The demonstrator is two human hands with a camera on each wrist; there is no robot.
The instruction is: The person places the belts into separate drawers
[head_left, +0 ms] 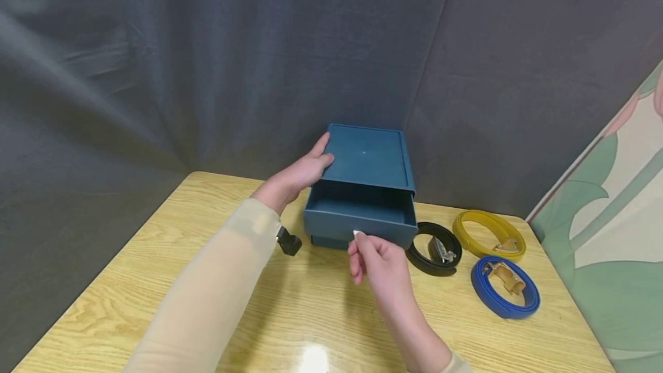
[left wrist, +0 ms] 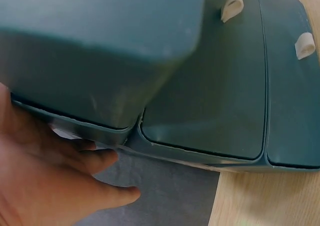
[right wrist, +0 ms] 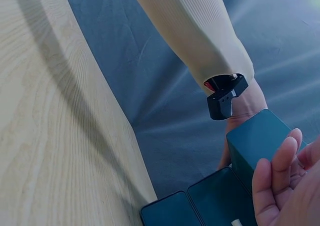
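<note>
On the wooden surface [head_left: 155, 281], near its far edge, stood a teal drawer box [head_left: 373, 157] with its drawer [head_left: 359, 217] pulled partly out; the left hand [head_left: 303, 171] lay with relaxed fingers against the box's left side, while the right hand [head_left: 375, 258] pinched the small white tab at the drawer's front. Only the head view showed the black belt [head_left: 434, 249], yellow belt [head_left: 489, 235] and blue belt [head_left: 505, 288] coiled to the right, whereas the left wrist view alone showed two white tabs [left wrist: 231, 5] on the drawer fronts. No writing was legible anywhere.
</note>
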